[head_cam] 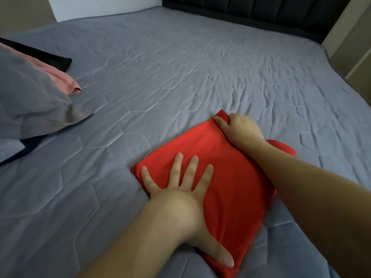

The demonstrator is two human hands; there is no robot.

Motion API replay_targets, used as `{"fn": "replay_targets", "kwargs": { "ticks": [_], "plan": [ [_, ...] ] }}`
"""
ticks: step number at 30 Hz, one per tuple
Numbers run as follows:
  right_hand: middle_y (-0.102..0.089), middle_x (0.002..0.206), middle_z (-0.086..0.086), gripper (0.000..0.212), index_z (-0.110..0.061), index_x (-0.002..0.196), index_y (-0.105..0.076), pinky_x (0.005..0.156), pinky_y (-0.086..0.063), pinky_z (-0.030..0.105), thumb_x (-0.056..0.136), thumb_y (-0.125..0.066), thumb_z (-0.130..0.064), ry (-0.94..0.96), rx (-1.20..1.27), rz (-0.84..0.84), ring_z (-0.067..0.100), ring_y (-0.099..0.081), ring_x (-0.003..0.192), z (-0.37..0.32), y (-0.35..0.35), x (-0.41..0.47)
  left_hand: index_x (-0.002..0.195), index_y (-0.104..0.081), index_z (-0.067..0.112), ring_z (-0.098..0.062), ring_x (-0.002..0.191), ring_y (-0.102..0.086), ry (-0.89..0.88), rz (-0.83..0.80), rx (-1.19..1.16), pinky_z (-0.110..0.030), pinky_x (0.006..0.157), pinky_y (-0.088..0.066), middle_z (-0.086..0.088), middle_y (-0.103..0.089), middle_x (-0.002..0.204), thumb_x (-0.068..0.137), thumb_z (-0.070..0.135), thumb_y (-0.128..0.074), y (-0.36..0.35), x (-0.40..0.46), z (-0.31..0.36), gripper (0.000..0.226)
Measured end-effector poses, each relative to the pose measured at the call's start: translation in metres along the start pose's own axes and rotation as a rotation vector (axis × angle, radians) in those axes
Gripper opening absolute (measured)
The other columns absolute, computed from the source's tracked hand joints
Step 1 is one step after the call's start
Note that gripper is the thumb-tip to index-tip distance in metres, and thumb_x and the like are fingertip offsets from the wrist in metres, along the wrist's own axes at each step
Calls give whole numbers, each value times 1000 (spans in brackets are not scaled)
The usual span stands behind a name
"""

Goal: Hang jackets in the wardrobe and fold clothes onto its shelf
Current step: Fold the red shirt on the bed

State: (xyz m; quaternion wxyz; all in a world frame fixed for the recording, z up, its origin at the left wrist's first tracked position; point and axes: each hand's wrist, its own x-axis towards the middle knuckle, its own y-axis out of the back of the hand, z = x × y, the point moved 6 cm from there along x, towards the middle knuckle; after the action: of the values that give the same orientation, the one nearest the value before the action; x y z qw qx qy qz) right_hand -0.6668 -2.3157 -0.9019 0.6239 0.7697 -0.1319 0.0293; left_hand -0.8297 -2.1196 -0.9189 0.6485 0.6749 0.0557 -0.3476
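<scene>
A red garment (230, 177) lies folded into a rough rectangle on the grey quilted bed (160, 77), near its front edge. My left hand (180, 189) presses flat on the garment's near left part, fingers spread and straight. My right hand (239, 127) grips the garment's far corner, with the fingers curled over the fabric. A bit of red cloth sticks out behind my right forearm.
A grey pillow (30, 105) lies at the left. Behind it are a pink garment (60, 79) and a black garment (48, 55). A dark padded headboard (261, 11) runs along the far edge. Beige furniture (353, 47) stands at the right.
</scene>
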Motion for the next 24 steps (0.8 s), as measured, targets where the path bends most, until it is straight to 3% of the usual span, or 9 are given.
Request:
{"fn": "replay_targets", "kwargs": {
  "ticks": [3,6,8,12,15,18,21,24],
  "plan": [
    [-64,105,14,59,-17,79,-51,71,-34,33,89,-31,-72,-49,79,-53,33,-59,101,9,2,1,122,52,42,-25,112,63,17,-67,38,-85,71,22,10,66,124,37,84,-73,-3,-6,2,158],
    [-57,128,12,74,-15,116,-55,80,-32,32,84,-33,-78,-158,238,-230,29,-53,115,18,12,-1,126,50,42,-27,115,61,13,-106,34,-86,73,20,9,64,128,40,78,-78,-3,-11,4,159],
    [-55,130,11,87,-15,123,-50,81,-33,33,75,-34,-86,-134,172,-291,28,-53,115,19,24,-10,129,48,42,-27,118,59,-4,-137,14,-86,78,17,9,62,131,42,78,-78,0,-15,4,157],
    [-60,126,12,118,-14,119,-60,89,-41,35,49,-27,-103,-193,-85,-468,29,-57,113,45,44,-36,138,33,48,-20,131,48,-73,-151,4,-82,91,15,15,48,144,42,89,-65,15,-24,-6,144],
    [-61,126,15,109,-8,118,-62,82,-37,32,62,-30,-96,-280,-89,-440,30,-57,114,64,41,-50,146,10,51,-20,145,26,-42,22,-12,-73,102,16,14,22,159,43,98,-42,50,-18,-19,125],
    [-63,116,21,91,-3,107,-63,82,-41,37,80,-28,-83,-221,-139,-254,33,-58,110,57,27,-56,152,-15,33,-31,147,-7,72,333,-137,-61,112,-13,-3,-8,161,70,85,-40,102,19,-26,100],
    [-64,107,21,81,-6,97,-62,78,-42,39,86,-25,-77,-186,-156,-92,35,-60,104,56,25,-63,138,-44,13,-34,131,-43,101,493,-332,-45,102,-38,-14,-46,143,89,67,-38,111,71,-20,73],
    [-64,100,18,75,-10,88,-60,72,-40,38,87,-22,-75,-146,-148,-36,35,-61,100,60,24,-64,112,-58,8,-36,107,-60,140,715,-262,-40,84,-46,-17,-66,113,97,57,-34,90,101,-20,57]
  ]
}}
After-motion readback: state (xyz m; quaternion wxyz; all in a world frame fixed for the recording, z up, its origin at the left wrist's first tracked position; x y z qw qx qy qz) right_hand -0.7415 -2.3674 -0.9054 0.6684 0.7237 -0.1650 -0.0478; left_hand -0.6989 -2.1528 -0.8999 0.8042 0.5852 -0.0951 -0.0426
